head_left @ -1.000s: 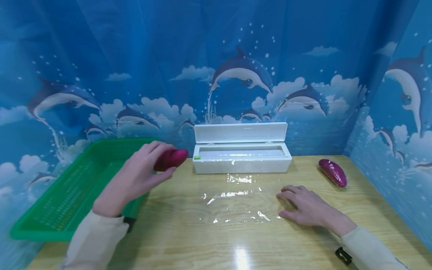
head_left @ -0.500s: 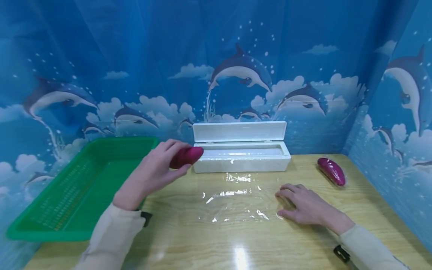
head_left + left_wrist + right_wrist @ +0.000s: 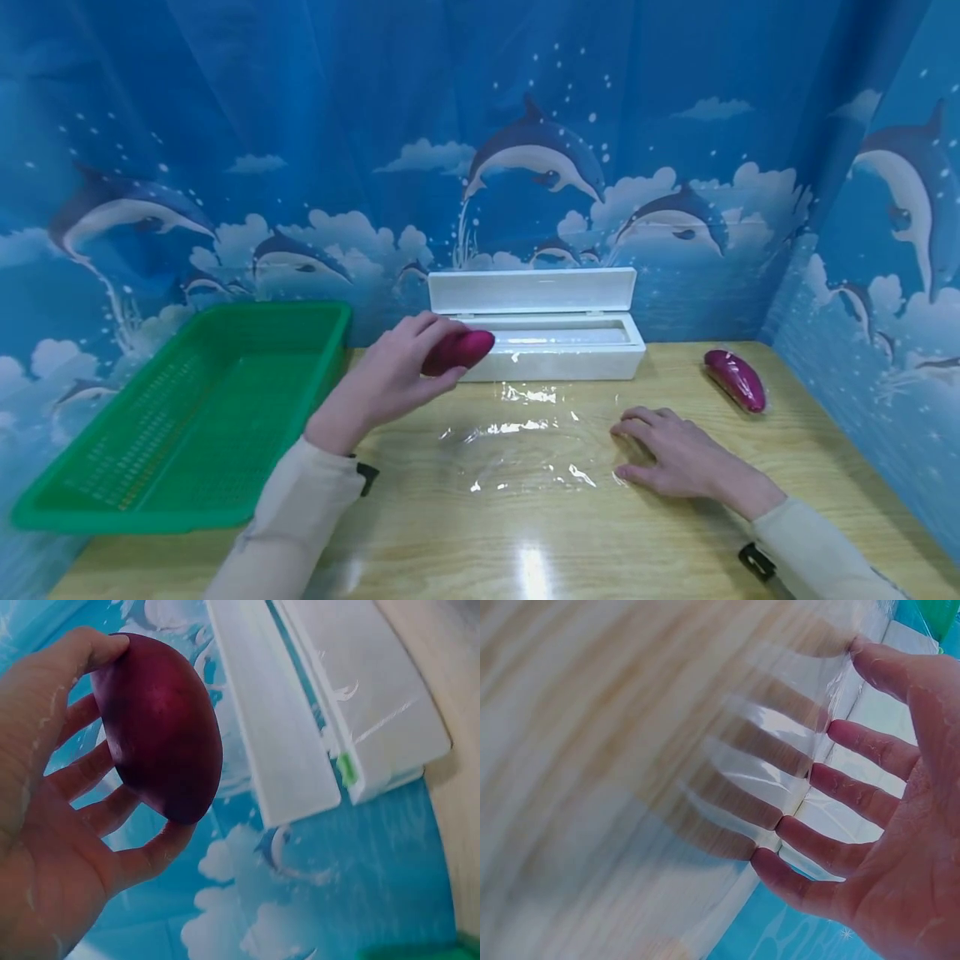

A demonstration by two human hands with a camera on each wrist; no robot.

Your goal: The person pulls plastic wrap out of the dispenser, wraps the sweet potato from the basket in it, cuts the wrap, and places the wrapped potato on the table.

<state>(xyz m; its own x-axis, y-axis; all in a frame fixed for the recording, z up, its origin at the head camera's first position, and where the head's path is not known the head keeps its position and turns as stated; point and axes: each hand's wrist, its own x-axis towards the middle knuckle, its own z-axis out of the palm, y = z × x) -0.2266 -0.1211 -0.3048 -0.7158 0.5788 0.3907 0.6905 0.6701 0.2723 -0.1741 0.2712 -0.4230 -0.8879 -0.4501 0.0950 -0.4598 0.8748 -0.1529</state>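
My left hand (image 3: 397, 371) grips a smooth purple sweet potato (image 3: 459, 352) above the table, just in front of the white box. In the left wrist view the sweet potato (image 3: 159, 727) sits between thumb and fingers. A sheet of clear cling film (image 3: 517, 429) lies across the wood from the white cling film dispenser (image 3: 555, 364), whose lid (image 3: 532, 292) stands raised. My right hand (image 3: 675, 458) rests its fingertips on the film's right edge; in the right wrist view its fingers (image 3: 855, 795) are spread and touch the film.
A second purple sweet potato (image 3: 737, 381), wrapped in clear film, lies at the right back of the table. A green plastic basket (image 3: 330, 392) stands on the left. Blue dolphin-printed curtains (image 3: 360, 100) close off the back and right side.
My left hand has carried the sweet potato rightward from beside the green basket to in front of the dispenser. The right hand has stayed in place on the film.
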